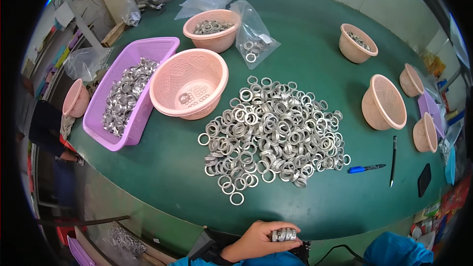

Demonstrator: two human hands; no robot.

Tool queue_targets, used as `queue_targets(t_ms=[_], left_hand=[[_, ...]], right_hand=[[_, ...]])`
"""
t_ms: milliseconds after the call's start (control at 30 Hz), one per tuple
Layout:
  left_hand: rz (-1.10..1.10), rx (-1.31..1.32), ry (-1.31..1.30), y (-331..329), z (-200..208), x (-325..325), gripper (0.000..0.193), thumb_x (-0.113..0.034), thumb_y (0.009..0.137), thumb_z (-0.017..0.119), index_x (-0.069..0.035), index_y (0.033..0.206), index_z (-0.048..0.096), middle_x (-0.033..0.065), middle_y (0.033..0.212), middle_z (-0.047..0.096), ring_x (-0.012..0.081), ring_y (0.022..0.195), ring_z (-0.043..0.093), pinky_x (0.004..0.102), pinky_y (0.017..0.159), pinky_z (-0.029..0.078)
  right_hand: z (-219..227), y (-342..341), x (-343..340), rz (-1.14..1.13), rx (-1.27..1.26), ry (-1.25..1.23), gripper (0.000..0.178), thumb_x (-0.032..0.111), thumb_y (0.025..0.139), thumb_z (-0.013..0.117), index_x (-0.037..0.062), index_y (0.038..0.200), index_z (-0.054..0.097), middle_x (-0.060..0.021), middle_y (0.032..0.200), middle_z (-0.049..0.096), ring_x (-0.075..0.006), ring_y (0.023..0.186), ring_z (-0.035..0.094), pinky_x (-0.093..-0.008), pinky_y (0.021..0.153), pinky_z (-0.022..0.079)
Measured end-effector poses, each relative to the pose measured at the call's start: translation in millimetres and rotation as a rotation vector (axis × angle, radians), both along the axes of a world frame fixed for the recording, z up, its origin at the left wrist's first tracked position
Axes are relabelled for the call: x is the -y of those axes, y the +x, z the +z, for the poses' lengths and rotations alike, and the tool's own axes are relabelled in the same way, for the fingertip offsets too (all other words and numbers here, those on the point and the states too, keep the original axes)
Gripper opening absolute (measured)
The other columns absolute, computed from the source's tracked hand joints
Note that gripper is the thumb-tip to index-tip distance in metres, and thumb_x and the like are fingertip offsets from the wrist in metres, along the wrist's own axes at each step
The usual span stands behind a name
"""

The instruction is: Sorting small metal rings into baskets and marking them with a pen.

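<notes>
At the table's near edge, my left hand [261,240] is closed round a short stack of metal rings [284,235], gripped between the fingers and thumb. Just beyond it, a large loose heap of silver metal rings [276,133] covers the middle of the green table [305,212]. A few rings lie apart at the heap's near side. No part of my right hand shows; blue cloth [394,250] is visible at the lower right.
Left of the heap stand a pink basket [165,81] and a purple basket [91,118] of metal pieces. Farther back are another filled pink basket [217,44] and a clear bag [253,29] of rings. At right lie a blue marker [362,169], a black pen [393,162] and more pink baskets [387,103].
</notes>
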State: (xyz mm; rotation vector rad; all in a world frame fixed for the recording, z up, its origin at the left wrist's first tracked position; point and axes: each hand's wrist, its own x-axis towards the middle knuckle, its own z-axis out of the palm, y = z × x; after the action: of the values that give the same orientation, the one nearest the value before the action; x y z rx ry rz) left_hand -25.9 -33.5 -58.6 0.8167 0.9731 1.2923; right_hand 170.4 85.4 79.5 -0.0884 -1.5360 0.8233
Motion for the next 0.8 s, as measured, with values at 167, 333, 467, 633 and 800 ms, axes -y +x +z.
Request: queue_targets(t_ms=[167, 333, 467, 633, 800], left_hand=[[-0.029, -0.028, 0.016, -3, 5, -3, 0.026, -0.005, 0.072, 0.062, 0.0, 0.097, 0.055, 0.0079, 0.081, 0.062, 0.0121, 0.077, 0.059, 0.0219, 0.07, 0.046], [-0.02, 0.001, -0.016, -4, 6, 5, 0.026, -0.006, 0.073, 0.061, 0.0, 0.097, 0.055, 0.0077, 0.082, 0.062, 0.0113, 0.077, 0.059, 0.0217, 0.07, 0.046], [-0.092, 0.034, -0.018, 5, 3, -2, 0.026, -0.003, 0.075, 0.058, 0.002, 0.1, 0.053, 0.0093, 0.086, 0.062, 0.0134, 0.081, 0.059, 0.023, 0.074, 0.046], [-0.105, -0.063, -0.021, 1, 6, 2, 0.026, -0.004, 0.075, 0.059, 0.001, 0.1, 0.053, 0.0093, 0.086, 0.062, 0.013, 0.081, 0.059, 0.0221, 0.073, 0.046], [-0.068, -0.066, 0.024, -2, 3, 2, 0.027, -0.004, 0.074, 0.06, 0.001, 0.099, 0.054, 0.0082, 0.083, 0.062, 0.0129, 0.08, 0.059, 0.0216, 0.072, 0.046]], right_hand=[[-3, -5, -1, -0.03, -0.018, -0.016, 0.02, 0.016, 0.07, 0.06, 0.0007, 0.082, 0.058, -0.014, 0.094, 0.056, -0.0281, 0.085, 0.052, -0.0352, 0.073, 0.042], [-4, -12, 1, -0.057, -0.007, -0.043, 0.019, 0.016, 0.07, 0.06, 0.0009, 0.082, 0.058, -0.0137, 0.093, 0.055, -0.0275, 0.084, 0.052, -0.0347, 0.072, 0.042], [0, -5, 1, -0.098, -0.001, -0.064, 0.019, 0.016, 0.07, 0.06, 0.0011, 0.082, 0.057, -0.0135, 0.092, 0.055, -0.0271, 0.083, 0.051, -0.0343, 0.071, 0.041], [-10, -8, 3, -0.074, 0.02, -0.101, 0.018, 0.015, 0.07, 0.06, 0.0013, 0.081, 0.057, -0.0131, 0.092, 0.055, -0.0265, 0.082, 0.051, -0.0338, 0.07, 0.041], [-8, -13, 1, -0.062, -0.003, -0.094, 0.018, 0.015, 0.07, 0.06, 0.0015, 0.081, 0.056, -0.0128, 0.091, 0.054, -0.0259, 0.081, 0.051, -0.0333, 0.069, 0.041]])
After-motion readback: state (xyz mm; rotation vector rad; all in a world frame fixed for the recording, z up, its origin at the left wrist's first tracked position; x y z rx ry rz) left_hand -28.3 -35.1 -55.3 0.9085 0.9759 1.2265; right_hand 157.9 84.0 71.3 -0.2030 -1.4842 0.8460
